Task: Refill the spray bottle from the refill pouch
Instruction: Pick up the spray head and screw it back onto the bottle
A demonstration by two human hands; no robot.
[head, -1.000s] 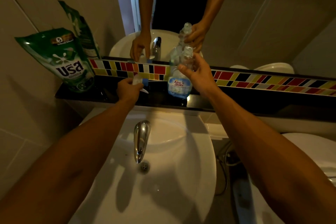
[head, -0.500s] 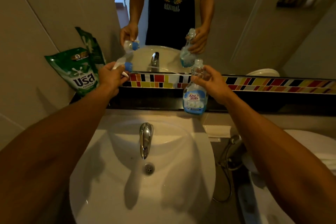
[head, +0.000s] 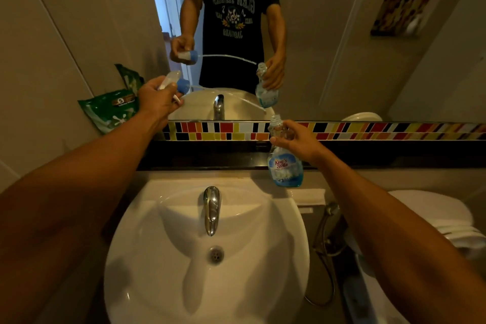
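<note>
Two risks: left hand (head: 157,98), fingers wrapped round the sprayer head (head: 175,84), could drip; right hand (head: 297,139), pinching the spray bottle (head: 285,166) neck beside the basin (head: 157,258), could tip it.

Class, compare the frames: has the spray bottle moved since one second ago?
Yes. The spray bottle, held by the right hand, has come off the black ledge toward the sink.

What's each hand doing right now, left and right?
Left hand: closed on the spray head, lifted clear of the bottle.
Right hand: closed around the spray bottle neck, cap off.
</note>
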